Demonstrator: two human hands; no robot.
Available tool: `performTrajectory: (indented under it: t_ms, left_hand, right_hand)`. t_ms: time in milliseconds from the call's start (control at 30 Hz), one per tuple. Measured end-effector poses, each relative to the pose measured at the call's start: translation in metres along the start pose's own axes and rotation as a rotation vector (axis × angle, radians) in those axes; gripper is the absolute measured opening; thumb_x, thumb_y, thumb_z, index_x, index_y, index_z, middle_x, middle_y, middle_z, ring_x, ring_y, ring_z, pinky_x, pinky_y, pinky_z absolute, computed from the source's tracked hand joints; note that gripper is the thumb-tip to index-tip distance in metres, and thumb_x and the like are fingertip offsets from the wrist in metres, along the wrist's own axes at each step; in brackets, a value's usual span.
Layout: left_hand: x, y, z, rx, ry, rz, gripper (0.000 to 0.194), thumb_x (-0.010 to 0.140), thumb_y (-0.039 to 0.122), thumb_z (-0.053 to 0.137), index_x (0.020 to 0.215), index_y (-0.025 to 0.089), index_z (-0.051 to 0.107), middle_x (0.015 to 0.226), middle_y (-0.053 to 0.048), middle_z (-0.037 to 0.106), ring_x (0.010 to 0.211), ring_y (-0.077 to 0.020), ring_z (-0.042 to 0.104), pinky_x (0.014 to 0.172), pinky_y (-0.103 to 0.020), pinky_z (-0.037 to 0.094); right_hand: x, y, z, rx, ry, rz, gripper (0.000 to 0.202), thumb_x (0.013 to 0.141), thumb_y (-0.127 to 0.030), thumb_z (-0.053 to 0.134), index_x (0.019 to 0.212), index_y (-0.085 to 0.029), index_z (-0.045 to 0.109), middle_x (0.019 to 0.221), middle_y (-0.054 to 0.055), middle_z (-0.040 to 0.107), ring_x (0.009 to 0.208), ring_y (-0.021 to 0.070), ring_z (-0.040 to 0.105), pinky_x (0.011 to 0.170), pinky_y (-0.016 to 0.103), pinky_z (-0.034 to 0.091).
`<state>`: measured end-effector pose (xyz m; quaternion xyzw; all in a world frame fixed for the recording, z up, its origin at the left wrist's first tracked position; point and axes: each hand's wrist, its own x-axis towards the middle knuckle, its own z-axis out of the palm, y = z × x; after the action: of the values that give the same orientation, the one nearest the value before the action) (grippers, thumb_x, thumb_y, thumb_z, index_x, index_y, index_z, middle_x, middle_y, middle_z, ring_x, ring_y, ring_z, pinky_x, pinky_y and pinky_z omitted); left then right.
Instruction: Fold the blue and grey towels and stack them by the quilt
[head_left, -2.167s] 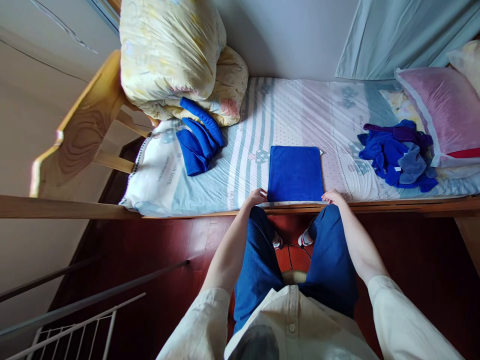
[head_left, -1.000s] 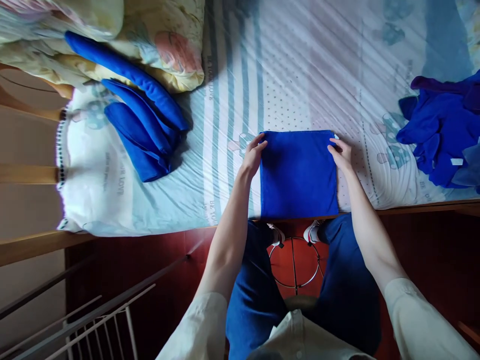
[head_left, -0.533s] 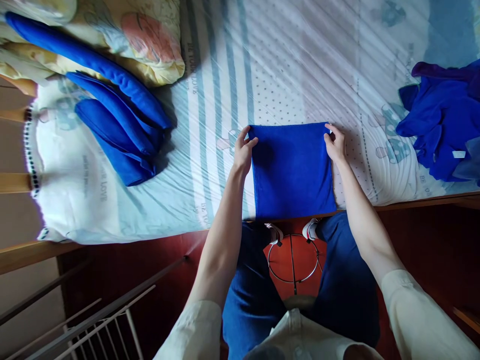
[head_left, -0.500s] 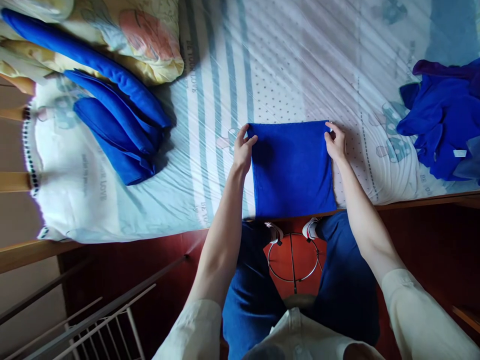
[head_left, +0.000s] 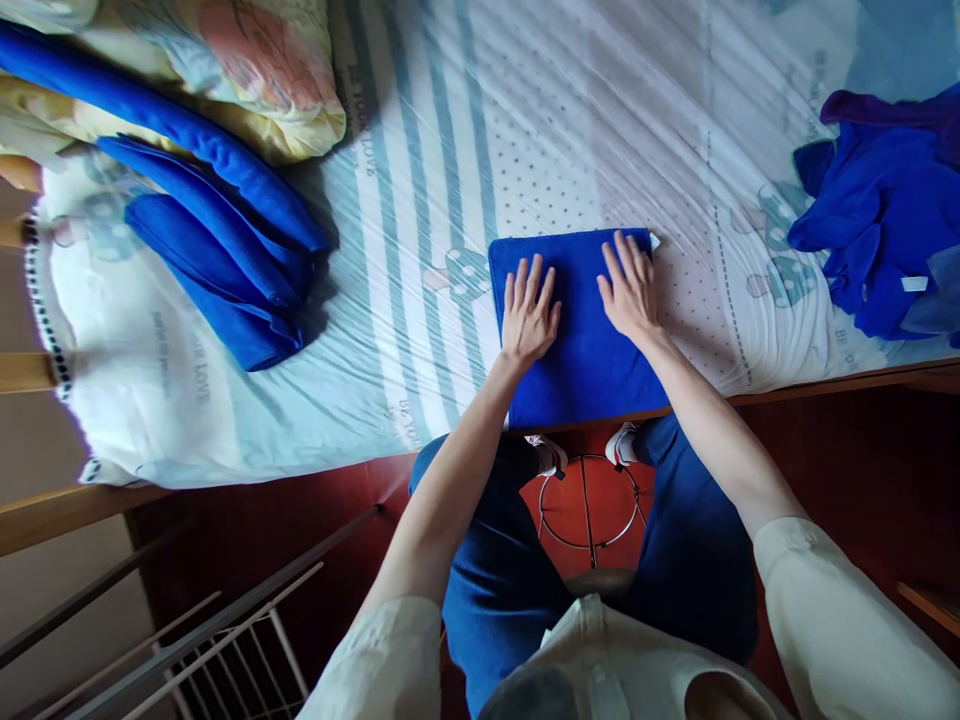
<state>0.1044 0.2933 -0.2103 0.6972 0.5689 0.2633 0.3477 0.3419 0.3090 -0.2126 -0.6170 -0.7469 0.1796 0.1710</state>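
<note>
A blue cloth [head_left: 581, 375], squared off like a towel, lies flat at the bed's front edge, a small white tag at its far right corner. On its left part rests my left hand [head_left: 529, 318], palm down with fingers spread. My right hand [head_left: 628, 285] lies flat near the far right corner, its fingers also apart. Neither hand grips the fabric. To the right is a crumpled heap of blue cloths [head_left: 889, 220] with a purple piece on top. Folded blue cloths [head_left: 225, 270] lie on the left.
The bed sheet [head_left: 420, 200] is striped and dotted. A yellow patterned pillow or quilt [head_left: 277, 80] sits at the far left, near a white pillow [head_left: 127, 370]. A white metal rack [head_left: 232, 660] stands at lower left. Below, a metal ring [head_left: 589, 545] surrounds the stool's base.
Both hands have let go of the cloth's far corners and moved inward. They now lie flat on the cloth with fingers spread. The view has shifted slightly.
</note>
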Motion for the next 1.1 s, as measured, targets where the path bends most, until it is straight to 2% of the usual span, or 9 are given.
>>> performTrajectory:
  t_ms: [100, 267, 467, 600, 700, 800, 900, 1000, 1100]
  left_hand:
    - [-0.008, -0.001, 0.006, 0.011, -0.022, -0.004, 0.072, 0.099, 0.054, 0.055, 0.161, 0.018, 0.047, 0.177, -0.010, 0.028, 0.168, -0.0317, 0.004, 0.136, -0.052, -0.001]
    - [-0.033, 0.001, 0.006, 0.024, 0.059, -0.113, 0.079, 0.100, 0.054, 0.052, 0.166, 0.016, 0.036, 0.179, -0.011, 0.020, 0.168, -0.0298, 0.003, 0.137, -0.048, -0.002]
    - [-0.093, 0.032, 0.015, 0.180, -0.037, -0.131, 0.073, 0.104, 0.047, 0.042, 0.168, 0.014, 0.031, 0.178, -0.012, 0.022, 0.168, -0.0286, 0.006, 0.137, -0.052, 0.000]
    - [-0.127, 0.036, 0.002, 0.267, -0.093, -0.169, 0.070, 0.103, 0.040, 0.040, 0.167, 0.013, 0.033, 0.177, -0.014, 0.024, 0.167, -0.0289, 0.009, 0.137, -0.053, 0.005]
    - [-0.149, 0.032, -0.018, 0.326, -0.051, -0.288, 0.069, 0.103, 0.036, 0.040, 0.167, 0.011, 0.034, 0.177, -0.018, 0.021, 0.167, -0.0323, 0.009, 0.136, -0.055, 0.008]
    - [-0.170, 0.028, -0.032, 0.350, -0.046, -0.368, 0.067, 0.101, 0.031, 0.045, 0.165, 0.013, 0.037, 0.176, -0.021, 0.025, 0.167, -0.0365, 0.011, 0.134, -0.059, 0.011]
    - [-0.187, 0.026, -0.036, 0.344, -0.049, -0.414, 0.063, 0.096, 0.024, 0.051, 0.158, 0.017, 0.048, 0.173, -0.020, 0.031, 0.165, -0.0381, 0.019, 0.133, -0.058, 0.018]
    - [-0.198, 0.025, -0.034, 0.258, -0.004, -0.469, 0.053, 0.090, 0.023, 0.058, 0.143, 0.018, 0.062, 0.164, -0.020, 0.045, 0.158, -0.0376, 0.035, 0.130, -0.054, 0.028]
    - [-0.205, 0.026, -0.030, 0.113, 0.049, -0.538, 0.044, 0.085, 0.025, 0.062, 0.127, 0.013, 0.069, 0.146, -0.023, 0.059, 0.150, -0.0367, 0.045, 0.127, -0.050, 0.032]
  right_hand:
    - [-0.004, 0.001, 0.000, 0.014, -0.116, -0.053, 0.065, 0.108, -0.040, 0.036, 0.170, -0.020, 0.029, 0.178, 0.007, 0.025, 0.167, 0.0275, 0.013, 0.138, 0.055, 0.005]
    - [-0.016, 0.016, -0.019, -0.025, -0.080, 0.041, 0.066, 0.109, -0.034, 0.031, 0.171, -0.014, 0.023, 0.178, 0.011, 0.023, 0.167, 0.0254, 0.013, 0.137, 0.056, 0.004]
    - [-0.060, -0.017, -0.031, -0.097, -0.169, 0.020, 0.066, 0.108, -0.033, 0.038, 0.171, -0.013, 0.026, 0.178, 0.012, 0.022, 0.168, 0.0252, 0.012, 0.137, 0.055, 0.003]
    - [-0.096, -0.015, -0.045, -0.153, -0.150, 0.207, 0.064, 0.108, -0.028, 0.040, 0.169, -0.010, 0.030, 0.177, 0.016, 0.022, 0.167, 0.0272, 0.012, 0.137, 0.056, 0.005]
    - [-0.121, 0.003, -0.065, -0.137, -0.087, 0.363, 0.062, 0.100, -0.012, 0.044, 0.163, -0.010, 0.042, 0.177, 0.017, 0.024, 0.167, 0.0289, 0.012, 0.136, 0.058, 0.003]
    - [-0.141, 0.017, -0.088, 0.021, -0.074, 0.585, 0.059, 0.087, -0.004, 0.060, 0.145, -0.015, 0.063, 0.172, 0.017, 0.037, 0.165, 0.0327, 0.022, 0.136, 0.056, 0.014]
    - [-0.156, 0.020, -0.105, 0.273, -0.102, 0.770, 0.047, 0.074, -0.003, 0.074, 0.120, -0.015, 0.074, 0.153, 0.018, 0.060, 0.150, 0.0327, 0.048, 0.128, 0.046, 0.037]
    - [-0.170, 0.016, -0.113, 0.392, -0.099, 0.798, 0.038, 0.077, -0.008, 0.075, 0.115, -0.014, 0.074, 0.128, 0.014, 0.075, 0.120, 0.0234, 0.070, 0.105, 0.033, 0.057]
    - [-0.181, 0.008, -0.114, 0.493, -0.093, 0.827, 0.030, 0.082, -0.014, 0.074, 0.112, -0.014, 0.073, 0.106, 0.010, 0.080, 0.084, 0.0156, 0.075, 0.075, 0.023, 0.060]
